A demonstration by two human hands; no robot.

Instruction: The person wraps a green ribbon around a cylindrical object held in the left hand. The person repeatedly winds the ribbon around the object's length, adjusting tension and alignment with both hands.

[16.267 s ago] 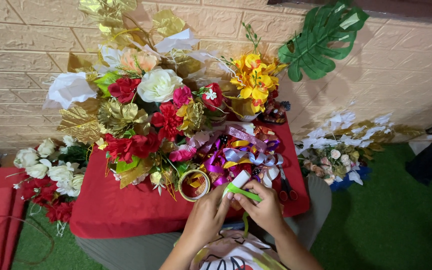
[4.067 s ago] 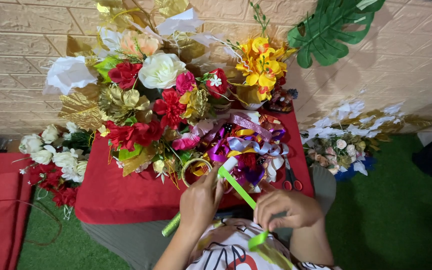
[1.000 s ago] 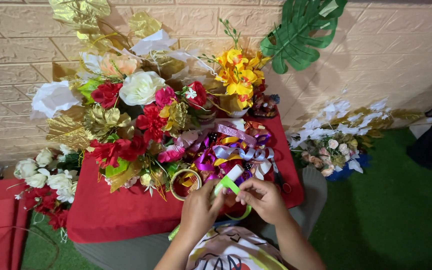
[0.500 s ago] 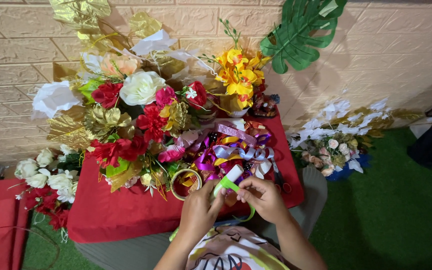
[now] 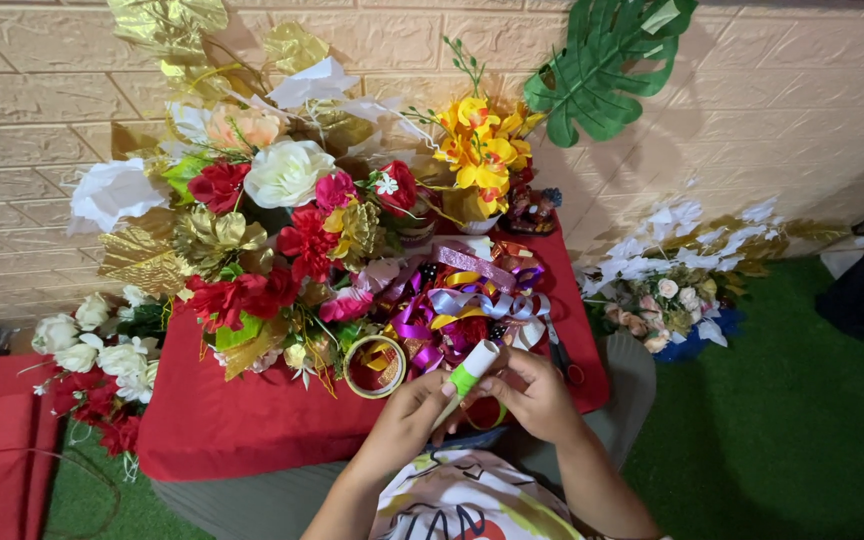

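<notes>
In the head view, both hands meet just above the near edge of the counter [image 5: 252,440], which is draped in red cloth. Between them is a short white stick [image 5: 474,368] with a green ribbon [image 5: 463,381] wound around its middle, tilted up and away from the person.

The likeliest slip, as I judge it, is the ribbon loosening or sliding along the smooth stick if either pinch eases, since only fingertips keep it tight. A loose green loop hangs just below the right hand and could snag on the fingers.

The left hand [image 5: 404,420] is closed in a pinch on the lower end of the stick, thumb and fingertips pressing beside the green band. The right hand [image 5: 534,392] is curled around the stick from the other side, fingers partly bent, fingertips touching the ribbon and the stick's upper part.

Just beyond the left hand lies a roll of gold tape [image 5: 374,366]; beyond both hands sit a heap of shiny ribbons [image 5: 472,300] and a mass of artificial flowers [image 5: 272,230].
</notes>
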